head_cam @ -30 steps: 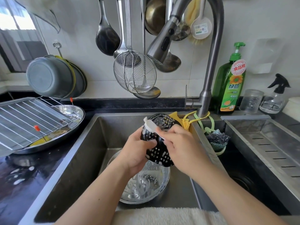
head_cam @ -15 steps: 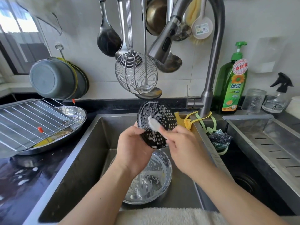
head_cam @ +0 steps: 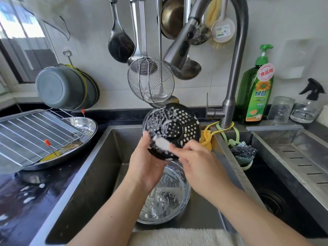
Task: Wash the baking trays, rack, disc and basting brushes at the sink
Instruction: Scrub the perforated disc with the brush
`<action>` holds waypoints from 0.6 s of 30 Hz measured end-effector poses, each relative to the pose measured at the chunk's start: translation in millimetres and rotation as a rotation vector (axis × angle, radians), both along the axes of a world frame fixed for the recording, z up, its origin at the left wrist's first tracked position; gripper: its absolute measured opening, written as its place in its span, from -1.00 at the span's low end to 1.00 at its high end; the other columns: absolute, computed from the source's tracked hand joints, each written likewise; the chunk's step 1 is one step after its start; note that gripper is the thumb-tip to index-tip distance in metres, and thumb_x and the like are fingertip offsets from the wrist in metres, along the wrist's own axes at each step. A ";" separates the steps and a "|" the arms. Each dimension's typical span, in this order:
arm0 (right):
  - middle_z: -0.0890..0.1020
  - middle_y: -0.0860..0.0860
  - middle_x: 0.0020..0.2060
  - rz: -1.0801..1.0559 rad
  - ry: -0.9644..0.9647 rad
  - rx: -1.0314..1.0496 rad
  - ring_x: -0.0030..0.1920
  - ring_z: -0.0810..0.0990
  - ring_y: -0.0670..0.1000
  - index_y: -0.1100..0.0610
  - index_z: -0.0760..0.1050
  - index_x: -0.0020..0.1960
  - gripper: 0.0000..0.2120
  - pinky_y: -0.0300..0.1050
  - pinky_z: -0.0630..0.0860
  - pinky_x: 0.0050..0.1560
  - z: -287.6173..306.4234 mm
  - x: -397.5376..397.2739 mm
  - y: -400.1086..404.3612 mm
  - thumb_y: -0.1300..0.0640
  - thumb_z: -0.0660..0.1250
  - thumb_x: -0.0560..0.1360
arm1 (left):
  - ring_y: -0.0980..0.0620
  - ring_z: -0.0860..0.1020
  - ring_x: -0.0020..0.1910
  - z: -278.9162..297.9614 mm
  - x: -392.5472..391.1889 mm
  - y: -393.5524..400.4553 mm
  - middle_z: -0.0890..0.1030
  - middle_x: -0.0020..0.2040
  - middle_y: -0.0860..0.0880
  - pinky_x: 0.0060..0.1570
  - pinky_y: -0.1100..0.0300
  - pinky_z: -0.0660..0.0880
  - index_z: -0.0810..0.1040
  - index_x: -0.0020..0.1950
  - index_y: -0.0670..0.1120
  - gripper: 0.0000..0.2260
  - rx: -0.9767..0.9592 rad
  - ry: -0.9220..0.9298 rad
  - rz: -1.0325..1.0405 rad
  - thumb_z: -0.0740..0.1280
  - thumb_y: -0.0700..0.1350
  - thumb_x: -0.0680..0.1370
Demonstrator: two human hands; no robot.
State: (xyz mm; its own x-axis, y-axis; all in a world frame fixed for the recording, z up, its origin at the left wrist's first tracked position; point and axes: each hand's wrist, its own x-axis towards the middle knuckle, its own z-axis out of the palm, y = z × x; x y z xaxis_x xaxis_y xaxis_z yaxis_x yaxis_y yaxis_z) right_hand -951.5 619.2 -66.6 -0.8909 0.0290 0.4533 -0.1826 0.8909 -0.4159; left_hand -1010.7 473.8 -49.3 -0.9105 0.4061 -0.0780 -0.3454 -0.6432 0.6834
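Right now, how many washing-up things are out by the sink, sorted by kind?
Holed discs: 1, the black disc
Scrub brushes: 1, the white brush
Wire racks: 1, the rack
Soapy bowls in the sink: 1, the bowl
Soap bottles: 1, the green bottle
Spray bottles: 1, the sprayer
Total: 6

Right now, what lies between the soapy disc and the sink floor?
In the head view, a round steel tray streaked with suds sits below the disc, on the sink floor.

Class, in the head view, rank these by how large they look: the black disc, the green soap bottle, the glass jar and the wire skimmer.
1. Soap bottle, tallest overall.
2. Disc and skimmer basket: about alike; the disc is held nearer the camera, so I won't rank them.
3. Jar, clearly smallest.
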 end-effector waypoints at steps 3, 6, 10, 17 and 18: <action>0.41 -0.16 -0.14 -0.067 0.044 -0.015 -0.24 0.49 -0.06 -0.25 0.43 0.44 -0.52 0.03 0.54 -0.36 0.3 -2.5 4.4 0.17 0.33 0.63 | -0.21 0.63 0.28 -1.0 0.2 -0.6 0.65 0.28 -0.25 0.26 -0.18 0.55 0.49 0.42 -0.24 -0.62 -0.064 0.038 0.045 0.08 -0.04 0.77; 0.41 -0.15 -0.12 -0.066 0.065 -0.013 -0.22 0.51 -0.02 -0.23 0.42 0.47 -0.51 0.05 0.55 -0.35 1.0 1.2 -1.6 0.17 0.33 0.63 | -0.26 0.63 0.27 -4.0 -0.2 -0.4 0.65 0.27 -0.29 0.29 -0.22 0.55 0.49 0.41 -0.28 -0.71 -0.083 0.065 0.064 0.17 -0.21 0.73; 0.41 -0.15 -0.12 -0.142 0.123 -0.046 -0.22 0.49 -0.03 -0.13 0.43 0.49 -0.51 0.06 0.57 -0.28 3.6 -0.4 1.1 0.21 0.33 0.62 | -0.23 0.64 0.25 -6.3 1.4 3.4 0.67 0.24 -0.27 0.30 -0.25 0.54 0.49 0.39 -0.25 -0.73 -0.096 0.077 0.113 0.20 -0.24 0.72; 0.42 -0.16 -0.15 -0.179 0.088 -0.045 -0.24 0.45 -0.09 -0.13 0.41 0.48 -0.53 -0.01 0.56 -0.30 6.6 0.3 6.1 0.19 0.31 0.63 | -0.21 0.65 0.24 -6.7 -2.8 0.8 0.67 0.24 -0.25 0.28 -0.22 0.55 0.50 0.37 -0.23 -0.75 -0.095 0.090 0.171 0.20 -0.25 0.71; 0.41 -0.15 -0.15 -0.226 0.095 -0.051 -0.24 0.45 -0.08 -0.11 0.40 0.50 -0.52 -0.01 0.56 -0.29 8.7 -1.5 11.7 0.20 0.29 0.63 | -0.21 0.65 0.25 -7.0 -1.1 3.5 0.68 0.23 -0.25 0.29 -0.21 0.55 0.51 0.36 -0.23 -0.76 -0.121 0.101 0.162 0.21 -0.25 0.71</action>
